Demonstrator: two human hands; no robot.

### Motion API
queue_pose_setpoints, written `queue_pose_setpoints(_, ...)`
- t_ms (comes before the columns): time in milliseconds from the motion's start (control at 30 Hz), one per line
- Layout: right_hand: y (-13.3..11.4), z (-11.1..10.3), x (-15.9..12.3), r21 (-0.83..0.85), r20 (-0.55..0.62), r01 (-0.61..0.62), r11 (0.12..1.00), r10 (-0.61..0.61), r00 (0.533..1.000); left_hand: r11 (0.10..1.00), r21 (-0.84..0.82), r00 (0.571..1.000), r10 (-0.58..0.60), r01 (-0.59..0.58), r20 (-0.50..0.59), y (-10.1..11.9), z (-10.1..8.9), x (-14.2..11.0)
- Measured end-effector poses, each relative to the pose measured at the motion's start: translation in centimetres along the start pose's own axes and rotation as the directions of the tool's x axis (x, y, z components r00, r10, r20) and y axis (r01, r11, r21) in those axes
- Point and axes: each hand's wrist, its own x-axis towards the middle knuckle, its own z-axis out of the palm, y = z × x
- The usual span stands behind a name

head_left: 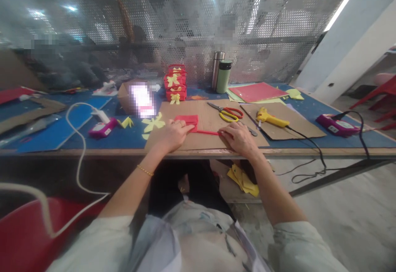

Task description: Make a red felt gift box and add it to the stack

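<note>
My left hand (173, 136) is closed at the lower edge of a small red folded piece (189, 119), paper or felt, that lies on a brown cardboard sheet (204, 107). From that piece a narrow red strip (206, 132) runs to the right. Its far end is pinched under the fingers of my right hand (239, 138), pressed down on the cardboard. Scissors (227, 113) with red and yellow handles lie just beyond my right hand. Pale yellow flower-shaped cutouts (153, 124) lie left of my left hand.
A yellow glue gun (272, 118) rests on another cardboard piece at right, its black cord hanging over the table edge. Stacked red items with yellow bows (175, 83), a green bottle (223, 77) and a steel flask (216, 63) stand behind. Purple power adapters (338, 125) sit at both sides.
</note>
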Motion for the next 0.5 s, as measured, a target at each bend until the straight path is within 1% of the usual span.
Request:
queue_pose_setpoints(167,0.3,0.4,0.6,0.035,0.047,0.073,0.997,-0.075,0.996,0.995,0.006,0.994,0.101,-0.100,-0.040,0.1,0.6,0.3)
queue_pose_setpoints(300,0.9,1.0,1.2,0.051,0.076,0.099,0.994,-0.103,0.992,0.991,-0.026,0.989,0.131,-0.132,-0.063,-0.2,1.4,0.3)
queue_pose_setpoints(400,0.9,1.4,1.3,0.052,0.056,0.104,0.993,-0.106,0.993,0.988,-0.032,0.988,0.152,-0.153,-0.041,-0.3,1.5,0.2)
queue_pose_setpoints(500,0.7,1.5,1.2,0.044,-0.013,0.083,0.996,-0.083,0.996,0.990,-0.023,0.990,0.139,-0.139,0.015,-0.2,1.3,0.3)
